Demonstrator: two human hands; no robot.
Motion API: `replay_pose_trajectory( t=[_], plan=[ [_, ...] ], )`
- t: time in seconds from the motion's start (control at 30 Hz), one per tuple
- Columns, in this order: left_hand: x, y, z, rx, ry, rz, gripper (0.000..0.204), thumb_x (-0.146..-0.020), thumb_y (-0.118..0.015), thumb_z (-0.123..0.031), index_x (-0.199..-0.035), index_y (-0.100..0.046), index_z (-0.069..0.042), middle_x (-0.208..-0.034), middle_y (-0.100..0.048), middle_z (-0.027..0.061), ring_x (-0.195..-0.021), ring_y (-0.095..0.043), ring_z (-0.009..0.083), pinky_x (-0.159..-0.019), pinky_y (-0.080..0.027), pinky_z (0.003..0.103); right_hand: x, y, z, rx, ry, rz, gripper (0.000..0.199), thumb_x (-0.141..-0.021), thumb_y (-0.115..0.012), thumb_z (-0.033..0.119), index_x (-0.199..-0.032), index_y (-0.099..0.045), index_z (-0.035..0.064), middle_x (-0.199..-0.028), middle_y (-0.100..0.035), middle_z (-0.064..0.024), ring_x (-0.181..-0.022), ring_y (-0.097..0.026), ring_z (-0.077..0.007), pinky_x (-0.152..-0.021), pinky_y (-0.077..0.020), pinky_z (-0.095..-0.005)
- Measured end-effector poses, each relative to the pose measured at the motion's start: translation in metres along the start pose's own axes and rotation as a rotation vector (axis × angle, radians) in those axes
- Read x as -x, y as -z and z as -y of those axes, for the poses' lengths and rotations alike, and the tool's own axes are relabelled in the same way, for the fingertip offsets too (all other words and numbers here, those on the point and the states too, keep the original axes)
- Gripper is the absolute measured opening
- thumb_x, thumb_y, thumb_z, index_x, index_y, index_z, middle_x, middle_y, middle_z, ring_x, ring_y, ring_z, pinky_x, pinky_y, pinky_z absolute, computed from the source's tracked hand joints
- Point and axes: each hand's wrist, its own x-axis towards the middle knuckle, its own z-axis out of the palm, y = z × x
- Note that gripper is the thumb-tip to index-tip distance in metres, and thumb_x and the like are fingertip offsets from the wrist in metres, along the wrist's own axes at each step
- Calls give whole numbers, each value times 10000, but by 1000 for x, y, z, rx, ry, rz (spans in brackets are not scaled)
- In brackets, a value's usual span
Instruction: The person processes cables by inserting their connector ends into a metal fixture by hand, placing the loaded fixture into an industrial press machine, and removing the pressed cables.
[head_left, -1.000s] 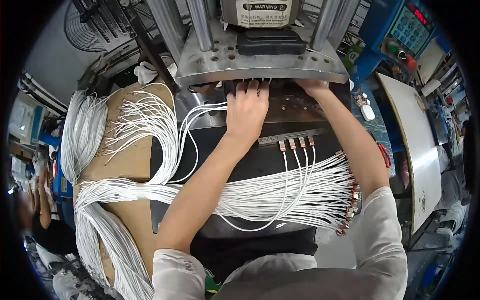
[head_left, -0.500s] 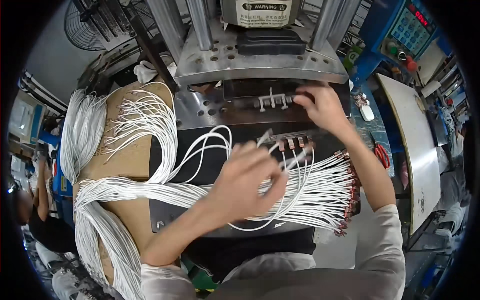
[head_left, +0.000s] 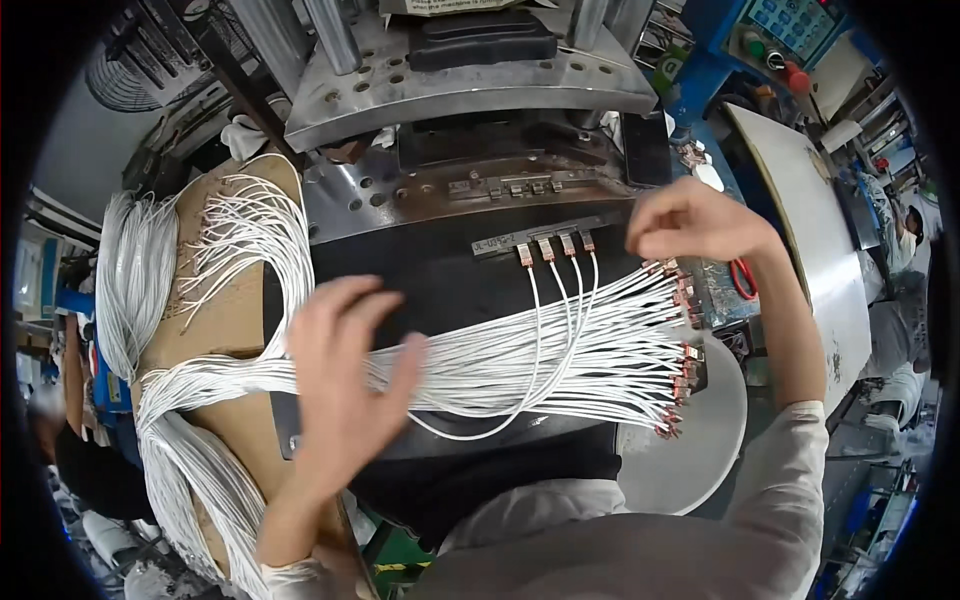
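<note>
My left hand (head_left: 350, 375) is open, its fingers spread above the thick bundle of white cables (head_left: 480, 365). Nothing shows in its grasp. To the right, my right hand (head_left: 695, 222) is raised with curled fingers, near one end of a flat metal bar (head_left: 500, 243). Whether those fingers hold anything is hidden. Several small connectors (head_left: 547, 250) sit in a row along the bar, and white cables curve from them down over the bundle. More copper-coloured connector ends (head_left: 685, 370) fan out at the bundle's right end.
Behind the bar stands a press with a metal mould plate (head_left: 430, 190) and thick upright posts (head_left: 331, 35). Cardboard (head_left: 235, 330) lies under more cables at the left. Red-handled scissors (head_left: 743, 278) and a blue control box (head_left: 790, 30) are at the right. A round pale stool (head_left: 715, 440) stands below.
The pale branched piece by my right fingers is gone from the mould. My right hand has moved right and nearer. My left hand has moved left, off the loose cables. The view has shifted.
</note>
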Motion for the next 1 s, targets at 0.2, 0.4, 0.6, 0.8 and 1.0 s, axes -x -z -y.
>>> replay_pose_trajectory(
  t=[0.2, 0.4, 0.6, 0.8, 1.0],
  plan=[
    [-25, -79, -84, 130, -227, 124, 505, -852, -753, -404, -1147, -629, -13, -1201, -572, 156, -1130, -537, 348, -913, -413, 522, -8, -33, -13, 501, 19, -234, 259, -973, -616, 114, -1200, -628, -10, -1141, -652, -148, -964, -628, -295, -857, -493, -376],
    [-42, -86, -92, 70, -123, 276, 470, -869, -734, -405, -1066, -626, 8, -1091, -592, 161, -984, -571, 323, -757, -467, 477, -32, -39, -5, -132, -15, -139, 267, -992, -582, 98, -1234, -634, -2, -1129, -671, -115, -999, -624, -249, -910, -486, -358],
    [-84, -110, -45, 5, -213, 45, 305, -861, -710, -298, -808, -655, -3, -865, -662, 150, -799, -621, 282, -669, -503, 413, -117, -6, -6, -203, -57, -560, 300, -992, -600, 171, -1246, -639, 16, -1140, -683, -75, -1046, -604, -200, -973, -467, -340],
    [-148, -135, 12, -29, -240, -95, 180, -819, -687, -177, -751, -665, -12, -730, -661, 158, -733, -670, 324, -710, -545, 434, -193, 35, -118, 599, 285, -880, 310, -941, -660, 232, -1196, -651, 56, -1149, -674, -72, -1072, -613, -228, -986, -476, -348],
    [-154, -132, 23, -16, -152, -26, 199, -795, -709, -202, -759, -676, -9, -726, -681, 163, -673, -683, 346, -708, -564, 453, -186, 31, -116, 765, 439, -975, 300, -915, -687, 266, -1156, -650, 91, -1133, -675, -82, -1043, -628, -241, -910, -513, -369]
  ],
)
